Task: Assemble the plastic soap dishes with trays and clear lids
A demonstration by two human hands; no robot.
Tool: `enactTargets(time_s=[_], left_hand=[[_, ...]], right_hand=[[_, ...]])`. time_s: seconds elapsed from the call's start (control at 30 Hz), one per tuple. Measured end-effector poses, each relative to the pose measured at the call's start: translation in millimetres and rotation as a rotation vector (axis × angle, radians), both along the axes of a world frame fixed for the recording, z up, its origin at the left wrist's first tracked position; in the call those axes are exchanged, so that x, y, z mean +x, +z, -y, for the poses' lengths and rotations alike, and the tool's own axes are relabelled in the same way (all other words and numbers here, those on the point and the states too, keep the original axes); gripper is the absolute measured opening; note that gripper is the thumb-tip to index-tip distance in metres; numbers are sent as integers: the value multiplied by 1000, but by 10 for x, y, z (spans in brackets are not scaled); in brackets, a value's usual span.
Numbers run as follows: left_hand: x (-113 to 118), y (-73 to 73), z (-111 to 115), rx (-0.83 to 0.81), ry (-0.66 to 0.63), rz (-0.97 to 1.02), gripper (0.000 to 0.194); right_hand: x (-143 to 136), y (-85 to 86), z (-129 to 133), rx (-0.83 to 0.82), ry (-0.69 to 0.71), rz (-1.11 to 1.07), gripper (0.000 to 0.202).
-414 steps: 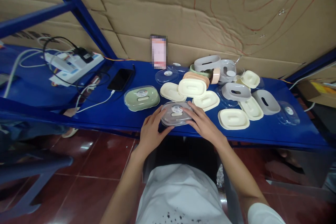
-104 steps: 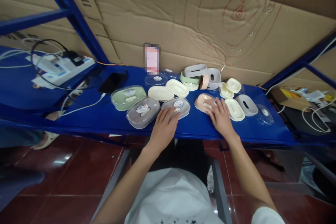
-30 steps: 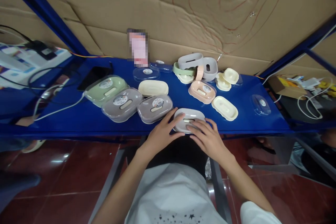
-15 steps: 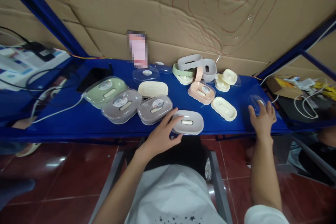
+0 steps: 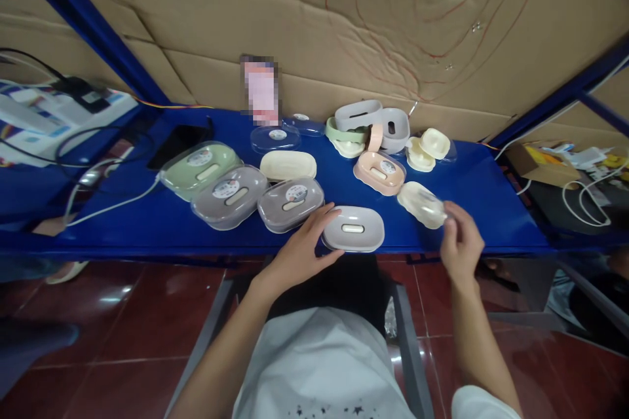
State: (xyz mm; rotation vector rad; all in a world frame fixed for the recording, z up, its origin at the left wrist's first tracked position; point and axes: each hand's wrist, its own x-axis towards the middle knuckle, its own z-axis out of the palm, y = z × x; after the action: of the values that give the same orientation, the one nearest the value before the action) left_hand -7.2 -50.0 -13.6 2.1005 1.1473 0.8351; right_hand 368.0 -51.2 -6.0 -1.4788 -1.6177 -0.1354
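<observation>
The grey dish [image 5: 371,226] sits uncovered at the front edge of the desk [image 5: 496,219], its long axis running left to right, roughly along that edge. The left hand [image 5: 304,239] is the nearer one: partly open, it loosely grips the dish's left end, fingers at the far rim and thumb at the near side.

The right hand [image 5: 462,245] is off to the dish's right, well apart from it, fingers closed in a pinch on what looks like a clear lid [image 5: 435,198]. The lid is blurred, so its exact tilt is hard to tell; it shows in front of the cream tray [image 5: 413,200], right of the dish and a little farther back. The dish's right end faces the lid, with bare desk between.

Just left of the dish is a covered grey box [image 5: 291,204]; behind it and to its right is a covered pink box [image 5: 390,180].
</observation>
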Motion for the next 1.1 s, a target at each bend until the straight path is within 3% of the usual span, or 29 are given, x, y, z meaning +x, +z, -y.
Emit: enactTargets(time_s=[0.07, 0.17, 0.3, 0.5, 1.1], left_hand=[[1, -10, -1, -7, 14, -7, 78], [6, -19, -4, -1, 25, -7, 84], [8, -25, -17, 22, 9, 3, 91], [-2, -62, -27, 12, 16, 9, 96], [17, -103, -34, 13, 21, 72, 83]], right_hand=[[-294, -11, 79, 5, 209, 35, 28], [-606, -59, 113, -10, 464, 73, 32], [-817, -81, 57, -67, 612, 91, 46], [-875, -19, 5, -61, 644, 177, 64], [-877, -53, 89, -139, 757, 251, 63]])
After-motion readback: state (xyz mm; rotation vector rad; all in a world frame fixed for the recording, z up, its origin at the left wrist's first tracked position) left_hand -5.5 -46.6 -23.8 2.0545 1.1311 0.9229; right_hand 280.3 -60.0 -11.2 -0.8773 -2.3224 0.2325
